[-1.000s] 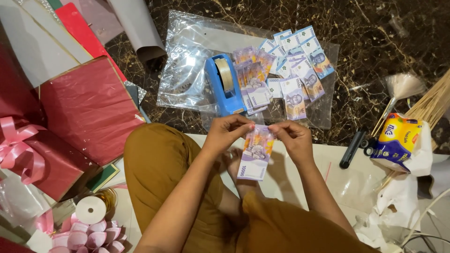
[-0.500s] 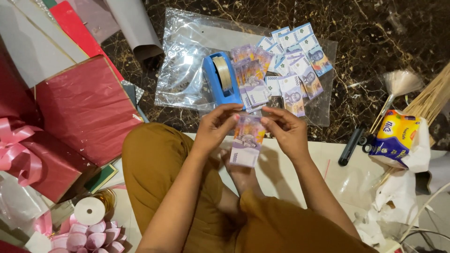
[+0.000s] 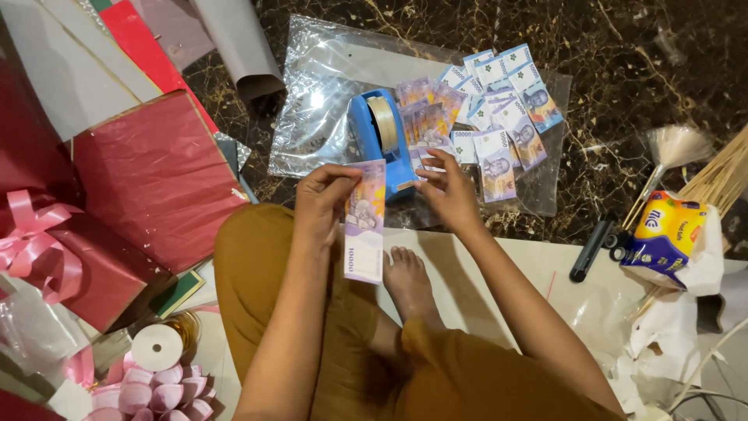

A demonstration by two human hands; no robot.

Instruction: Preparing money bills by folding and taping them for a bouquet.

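My left hand [image 3: 326, 195] pinches the top of a purple banknote [image 3: 365, 226], which hangs down over my lap. My right hand [image 3: 446, 191] has let go of it and reaches toward the blue tape dispenser [image 3: 382, 140], fingertips at the edge of the banknotes beside it. Several purple and blue banknotes [image 3: 487, 105] lie fanned out on a clear plastic sheet [image 3: 327, 101] on the dark marble floor. I sit cross-legged in mustard trousers, a bare foot [image 3: 405, 284] showing below the note.
Red wrapped boxes [image 3: 152, 179] with a pink ribbon [image 3: 35, 234] sit at left, paper rolls [image 3: 238, 43] above. A ribbon spool [image 3: 156, 347] and pink bows lie lower left. At right are a black marker [image 3: 592, 248], a yellow tissue pack [image 3: 666, 234] and wooden sticks [image 3: 721, 175].
Both hands held the purple note a second ago. Now only my left hand keeps it, and my right hand has moved up toward the tape dispenser and the spread banknotes.
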